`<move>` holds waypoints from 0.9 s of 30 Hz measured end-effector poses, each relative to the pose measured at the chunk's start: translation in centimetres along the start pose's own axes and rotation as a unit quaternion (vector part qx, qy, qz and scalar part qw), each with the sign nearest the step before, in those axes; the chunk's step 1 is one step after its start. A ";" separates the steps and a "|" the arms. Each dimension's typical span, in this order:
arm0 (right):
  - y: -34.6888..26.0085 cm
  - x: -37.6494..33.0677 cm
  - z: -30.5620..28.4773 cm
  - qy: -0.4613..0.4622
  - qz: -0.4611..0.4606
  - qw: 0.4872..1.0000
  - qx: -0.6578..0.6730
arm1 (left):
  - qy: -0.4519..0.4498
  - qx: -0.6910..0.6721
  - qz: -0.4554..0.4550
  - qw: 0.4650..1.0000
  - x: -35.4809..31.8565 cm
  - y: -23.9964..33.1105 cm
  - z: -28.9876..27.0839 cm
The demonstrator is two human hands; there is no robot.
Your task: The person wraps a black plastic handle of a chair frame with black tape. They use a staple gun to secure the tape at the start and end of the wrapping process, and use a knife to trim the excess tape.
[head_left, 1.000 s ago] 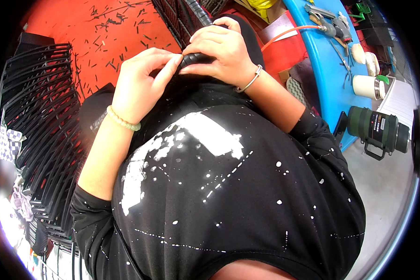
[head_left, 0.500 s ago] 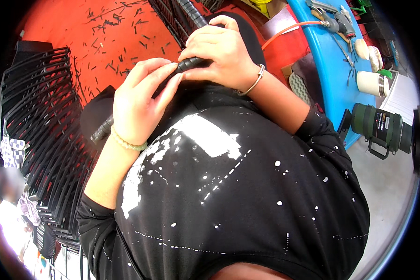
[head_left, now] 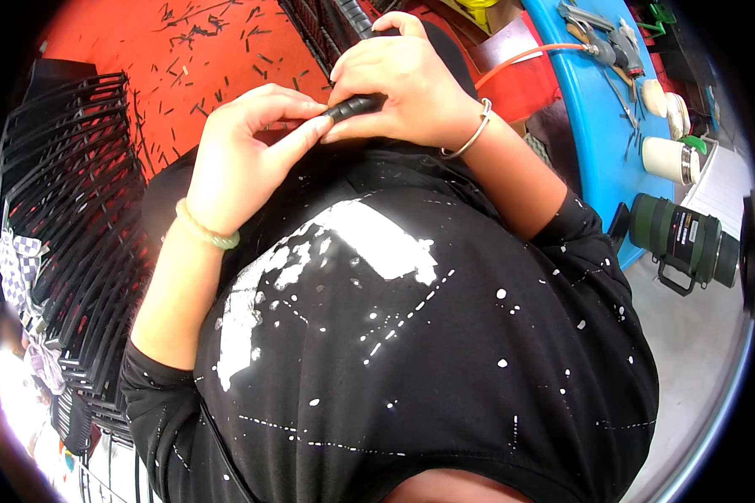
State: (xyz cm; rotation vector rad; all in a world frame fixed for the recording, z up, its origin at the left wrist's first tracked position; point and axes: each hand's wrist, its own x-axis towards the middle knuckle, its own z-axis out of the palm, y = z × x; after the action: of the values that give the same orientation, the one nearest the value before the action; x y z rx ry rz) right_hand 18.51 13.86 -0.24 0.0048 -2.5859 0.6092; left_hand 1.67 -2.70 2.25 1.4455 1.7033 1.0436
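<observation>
A black rod with a band wound round it in ridged turns point(head_left: 355, 108) runs slantwise between my two hands, over my lap. My right hand point(head_left: 403, 84) has its fingers curled over the rod, with the thumb beneath. My left hand point(head_left: 247, 147) pinches the rod between thumb and fingers, close against the right thumb. A similar ridged black length point(head_left: 354, 17) shows beyond my right hand. Whether it is the same piece cannot be seen, since the hand covers the stretch between. The rod's lower left part is hidden behind my left hand and wrist.
At left stands a dense stack of black slatted frames point(head_left: 67, 210). Short dark scraps litter the red floor point(head_left: 172, 92). On the right, a blue table point(head_left: 579, 126) bears an air tool point(head_left: 621, 50) with an orange hose, and a cream cup point(head_left: 667, 159). A dark green cylinder point(head_left: 679, 239) is nearby.
My left hand and forearm have moved slightly left, with its fingertips still on the rod. The rod's lower left end has gone out of sight. My right hand has shifted slightly right.
</observation>
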 end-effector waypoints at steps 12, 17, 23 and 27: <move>-0.2 1.8 -0.1 -0.054 -0.007 0.998 -0.005 | -0.084 -0.149 -0.148 0.974 0.6 -1.8 -1.7; 0.0 0.8 0.7 -0.004 0.025 1.000 0.016 | -0.123 -0.200 -0.192 0.953 1.8 -1.9 -2.1; -0.1 -1.5 1.6 0.108 0.013 0.994 0.001 | -0.158 -0.332 -0.279 0.887 2.5 -2.9 -1.7; -1.6 -1.6 2.9 0.150 -0.032 0.988 -0.010 | -0.168 -0.387 -0.317 0.849 1.7 -2.8 -2.6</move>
State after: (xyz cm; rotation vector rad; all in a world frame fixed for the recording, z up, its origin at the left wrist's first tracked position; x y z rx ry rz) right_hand 18.80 11.05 -2.64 -0.0087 -2.2919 0.5170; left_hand -2.20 -1.65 0.96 0.4440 1.1424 0.8658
